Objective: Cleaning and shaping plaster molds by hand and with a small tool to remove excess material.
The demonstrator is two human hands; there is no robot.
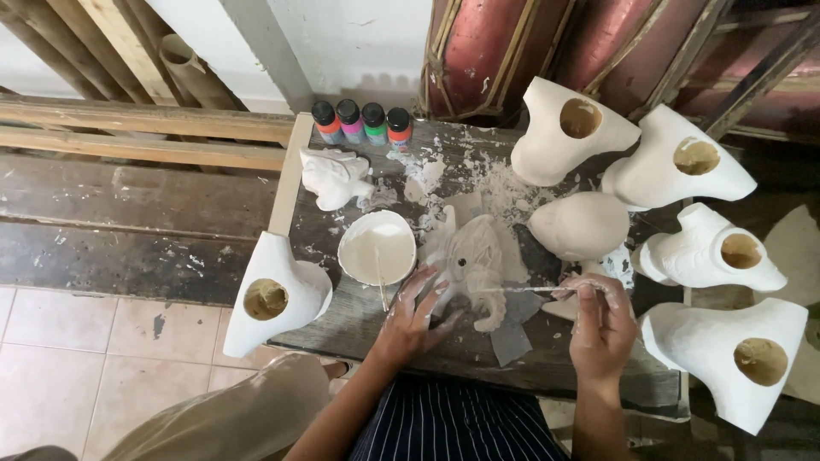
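A pale grey-white plaster figure (pixel 477 256) lies on the dark wooden table (pixel 444 350) in front of me. My left hand (pixel 416 309) rests on the figure's near left side, fingers spread and smeared with white. My right hand (pixel 600 324) grips a thin brush (pixel 521 290) whose tip reaches left onto the figure. Just left of the figure stands a white bowl (pixel 377 248) of white paint with a stick in it.
Three-plus paint bottles, several with black caps (pixel 362 122), line the table's back edge. A small white figure (pixel 335 177) lies behind the bowl. Several white plaster casts with round holes surround the table, e.g. left (pixel 275 294) and right (pixel 735 354). Wooden beams lie at left.
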